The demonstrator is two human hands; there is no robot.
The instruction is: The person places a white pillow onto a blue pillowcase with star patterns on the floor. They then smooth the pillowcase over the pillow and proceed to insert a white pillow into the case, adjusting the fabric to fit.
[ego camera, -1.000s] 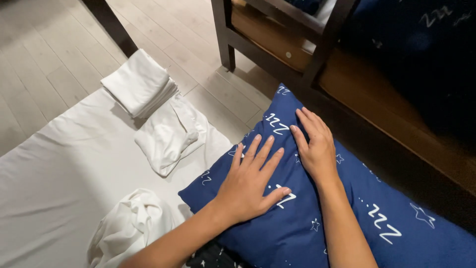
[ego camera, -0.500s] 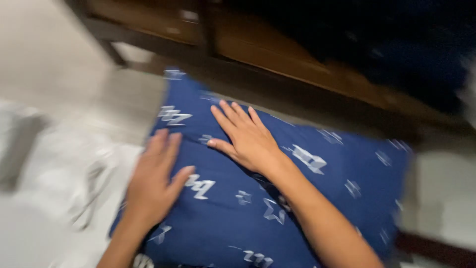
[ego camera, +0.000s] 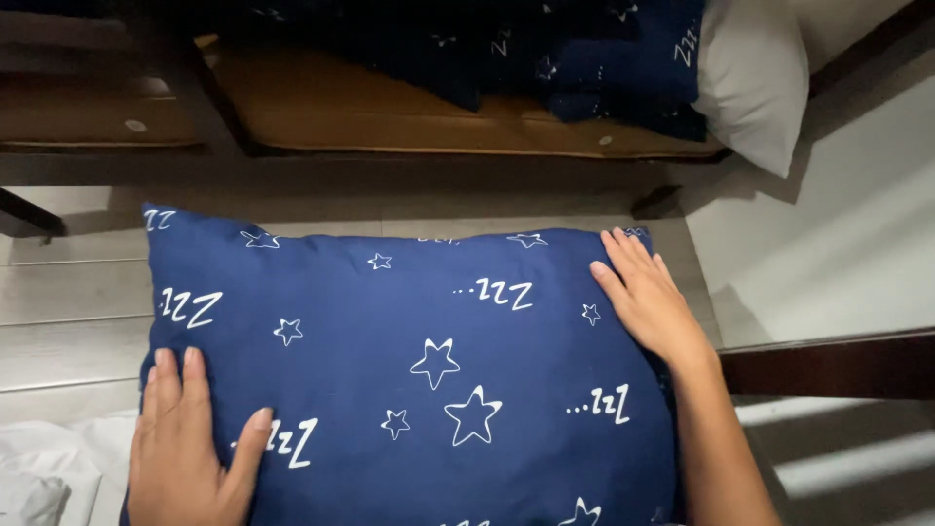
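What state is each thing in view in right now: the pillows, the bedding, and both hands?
Blue star-print pillow: lying flat on the floor, in its case, under both hands.
Left hand: open, palm flat on the pillow's lower left corner.
Right hand: open, flat on the pillow's upper right edge.
White pillow: bare, on the wooden bed frame.
Dark blue bedding: crumpled on the frame.

Up top there's a dark wooden bed frame [ego camera: 117,161] with a tan board [ego camera: 390,107] showing, plus a heap of dark blue bedding [ego camera: 565,49] and a white pillow [ego camera: 755,83] at its right end. Pale plank floor [ego camera: 68,302] below, crumpled white cloth [ego camera: 49,468] bottom left.
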